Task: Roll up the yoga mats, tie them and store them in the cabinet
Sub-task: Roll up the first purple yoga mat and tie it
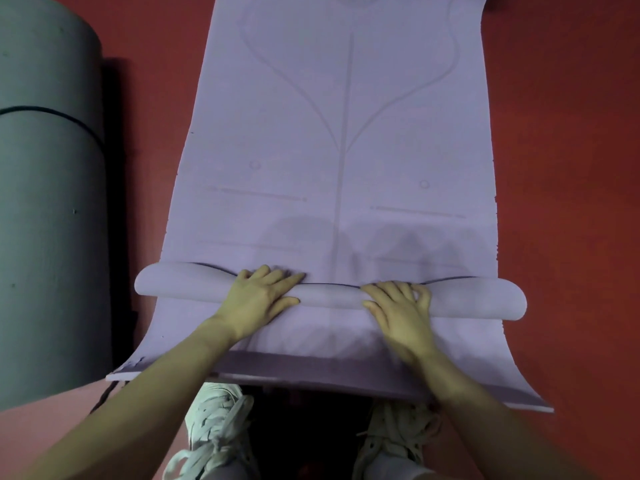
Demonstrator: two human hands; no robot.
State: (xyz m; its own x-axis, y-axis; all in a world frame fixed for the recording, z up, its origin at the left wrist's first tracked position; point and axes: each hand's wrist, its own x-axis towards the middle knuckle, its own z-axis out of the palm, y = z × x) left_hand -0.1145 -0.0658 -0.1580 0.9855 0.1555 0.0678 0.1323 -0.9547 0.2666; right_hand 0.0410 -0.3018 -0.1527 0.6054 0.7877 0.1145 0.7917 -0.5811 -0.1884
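Note:
A lilac yoga mat (pixel 346 150) lies unrolled on the red floor and stretches away from me. Across its near part runs a thin rolled section (pixel 329 296), with a flat strip of mat left between the roll and my feet. My left hand (pixel 259 297) presses on the roll left of centre with straight fingers. My right hand (pixel 398 306) sits on the roll right of centre, its fingers bent over the roll's far edge. A grey mat (pixel 45 202), rolled and tied with a dark cord (pixel 52 112), lies at the left.
My two white laced shoes (pixel 221 431) stand at the mat's near edge. A dark cord (pixel 104 396) trails by the mat's near left corner, next to something pink (pixel 69 410). Red floor (pixel 561 168) shows on the right and between the two mats.

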